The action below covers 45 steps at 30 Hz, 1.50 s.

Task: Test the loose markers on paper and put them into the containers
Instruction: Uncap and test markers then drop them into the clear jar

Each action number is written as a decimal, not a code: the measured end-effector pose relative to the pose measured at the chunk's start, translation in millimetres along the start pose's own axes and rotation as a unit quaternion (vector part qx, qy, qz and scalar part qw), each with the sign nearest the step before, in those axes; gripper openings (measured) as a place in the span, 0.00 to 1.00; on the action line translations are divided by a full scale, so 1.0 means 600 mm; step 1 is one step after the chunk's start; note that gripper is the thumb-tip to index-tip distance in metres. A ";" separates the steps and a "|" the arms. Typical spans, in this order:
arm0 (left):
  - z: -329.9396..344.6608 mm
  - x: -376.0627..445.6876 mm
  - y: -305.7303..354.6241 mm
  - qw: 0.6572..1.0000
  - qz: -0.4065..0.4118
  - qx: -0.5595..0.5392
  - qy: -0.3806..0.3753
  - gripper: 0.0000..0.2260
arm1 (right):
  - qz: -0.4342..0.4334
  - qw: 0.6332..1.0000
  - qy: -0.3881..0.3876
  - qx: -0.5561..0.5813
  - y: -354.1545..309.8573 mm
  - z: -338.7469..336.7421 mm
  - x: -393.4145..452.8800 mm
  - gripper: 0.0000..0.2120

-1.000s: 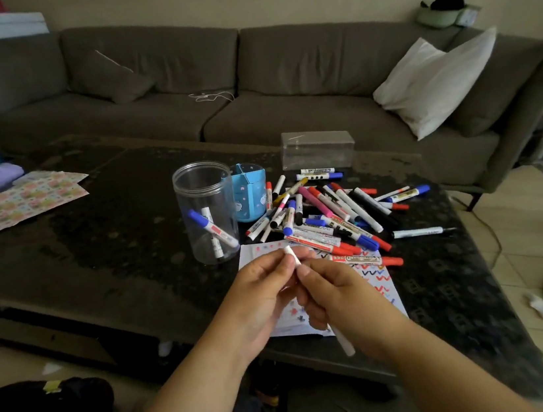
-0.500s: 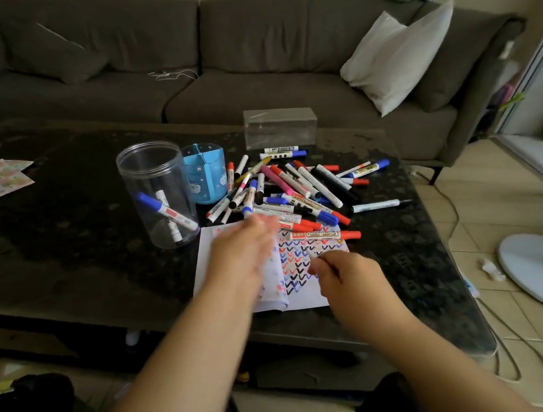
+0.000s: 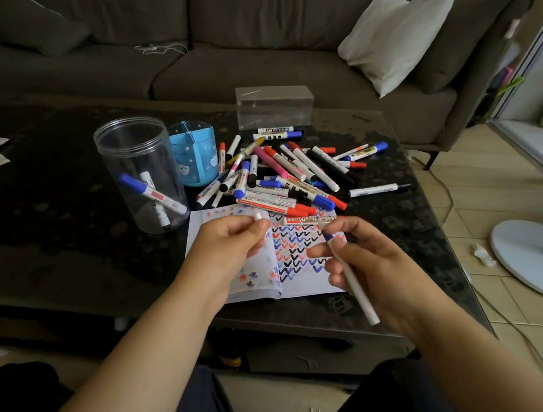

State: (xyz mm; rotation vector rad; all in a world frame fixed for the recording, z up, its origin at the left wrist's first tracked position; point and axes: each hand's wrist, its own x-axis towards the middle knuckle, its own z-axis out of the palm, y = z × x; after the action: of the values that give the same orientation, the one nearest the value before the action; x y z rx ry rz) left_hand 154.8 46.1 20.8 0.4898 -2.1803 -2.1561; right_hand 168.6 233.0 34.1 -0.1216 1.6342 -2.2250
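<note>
1. Since half a second ago, both hands have risen off the notebook; the right hand's marker, hidden then, now shows.
2. Right hand pinches a white marker, blue tip pointing up, above the page.
3. Left hand pinches a small white cap at its fingertips.
4. Loose markers lie heaped beyond the notebook.
5. Clear jar holds two markers; the blue cup stands just beside it.

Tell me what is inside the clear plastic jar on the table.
The clear jar holds two markers: one with a blue cap leaning across it, and a second white one partly hidden behind it, so its cap colour cannot be told.
</note>
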 end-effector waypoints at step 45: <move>-0.011 0.014 -0.108 0.997 -0.050 0.056 0.015 0.04 | -0.035 0.883 0.132 -0.450 0.117 -0.048 0.091 0.11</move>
State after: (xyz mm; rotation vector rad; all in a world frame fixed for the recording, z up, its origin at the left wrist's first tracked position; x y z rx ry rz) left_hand 161.1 38.1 -43.9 0.6450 -2.3186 -2.0652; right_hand 126.9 222.2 -49.0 -0.1173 2.7294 -1.3744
